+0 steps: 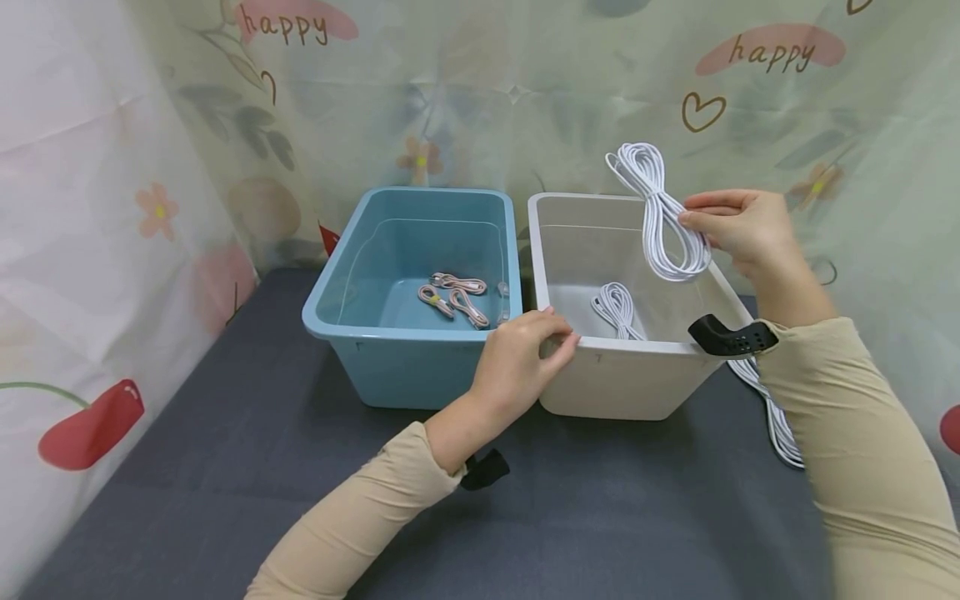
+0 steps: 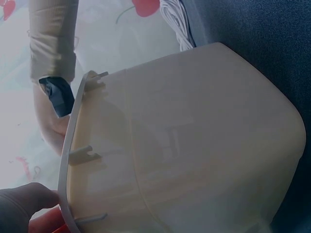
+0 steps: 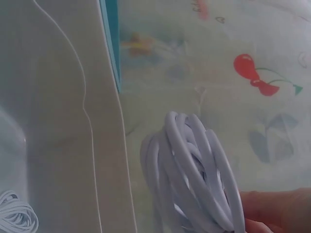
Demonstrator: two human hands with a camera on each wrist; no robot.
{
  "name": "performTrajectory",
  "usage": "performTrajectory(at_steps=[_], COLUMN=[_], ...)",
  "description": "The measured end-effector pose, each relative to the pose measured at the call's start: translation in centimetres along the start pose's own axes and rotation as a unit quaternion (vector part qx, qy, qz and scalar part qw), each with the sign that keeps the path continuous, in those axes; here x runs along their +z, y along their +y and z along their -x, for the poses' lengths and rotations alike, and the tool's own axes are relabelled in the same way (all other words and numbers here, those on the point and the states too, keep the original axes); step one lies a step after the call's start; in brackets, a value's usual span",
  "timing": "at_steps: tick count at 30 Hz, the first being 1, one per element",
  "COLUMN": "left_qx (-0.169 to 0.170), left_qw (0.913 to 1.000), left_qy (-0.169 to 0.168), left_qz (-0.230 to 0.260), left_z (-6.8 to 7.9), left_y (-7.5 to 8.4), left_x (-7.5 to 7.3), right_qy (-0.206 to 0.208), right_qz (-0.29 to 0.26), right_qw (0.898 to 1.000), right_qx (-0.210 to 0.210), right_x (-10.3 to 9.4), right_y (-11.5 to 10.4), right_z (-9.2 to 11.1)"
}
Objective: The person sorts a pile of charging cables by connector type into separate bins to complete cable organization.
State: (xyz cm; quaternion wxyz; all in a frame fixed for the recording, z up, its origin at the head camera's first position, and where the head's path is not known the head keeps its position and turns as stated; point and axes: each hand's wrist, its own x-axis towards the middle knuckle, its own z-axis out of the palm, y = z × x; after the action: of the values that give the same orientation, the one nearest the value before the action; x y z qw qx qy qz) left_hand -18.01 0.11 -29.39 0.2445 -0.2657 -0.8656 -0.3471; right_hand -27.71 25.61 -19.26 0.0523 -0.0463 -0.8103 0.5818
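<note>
Beige sleeves (image 1: 851, 442) and black wrist straps (image 1: 720, 337) are worn.

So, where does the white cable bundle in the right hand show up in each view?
Head: the held bundle is right of centre, pinched by the right hand.
Left wrist: not in it; the other white cable at the top edge lies outside the bin.
Right wrist: the held bundle is at the bottom, just right of centre.
Shared landmark: the off-white bin.

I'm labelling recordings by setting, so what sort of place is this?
Probably an indoor tabletop workspace, perhaps staged: printed sheeting hangs around a dark-covered table, where a blue bin and a white bin both contain bundled cables.
</note>
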Motion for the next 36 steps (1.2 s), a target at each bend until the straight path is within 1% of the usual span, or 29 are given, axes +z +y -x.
performTrajectory(at_steps=[5,10,17,20,24,30,32,36], left_qx=[0.0,0.002,0.001,0.003,0.005,0.005,0.005,0.007], left_qw=[1.0,1.0,1.0,1.0,1.0,1.0,1.0,1.0], left_qy=[0.001,0.002,0.002,0.003,0.004,0.005,0.005,0.006], left_qz=[0.003,-0.002,0.007,0.001,-0.003,-0.003,-0.002,-0.001], left_z=[0.0,0.0,0.0,0.0,0.0,0.0,0.0,0.0], left_y=[0.0,0.0,0.0,0.0,0.0,-0.1,-0.1,0.0], left_x=[0.0,0.0,0.0,0.0,0.0,0.0,0.0,0.0], right_qy=[0.0,-0.006,-0.014,-0.02,-0.025,-0.034,-0.038,-0.041], right_qz=[0.011,0.025,0.012,0.01,0.026,0.064,0.067,0.063], right_qw=[1.0,1.0,1.0,1.0,0.999,0.997,0.997,0.997], right_qx=[0.006,0.003,0.019,0.021,0.021,0.019,0.022,0.016], right_x=[0.6,1.0,1.4,1.6,1.9,2.3,2.5,2.8], right_y=[0.1,0.2,0.6,0.9,1.1,1.2,1.1,1.1], right_z=[-0.5,-1.0,-1.6,-1.7,-1.9,-2.2,-2.3,-2.4])
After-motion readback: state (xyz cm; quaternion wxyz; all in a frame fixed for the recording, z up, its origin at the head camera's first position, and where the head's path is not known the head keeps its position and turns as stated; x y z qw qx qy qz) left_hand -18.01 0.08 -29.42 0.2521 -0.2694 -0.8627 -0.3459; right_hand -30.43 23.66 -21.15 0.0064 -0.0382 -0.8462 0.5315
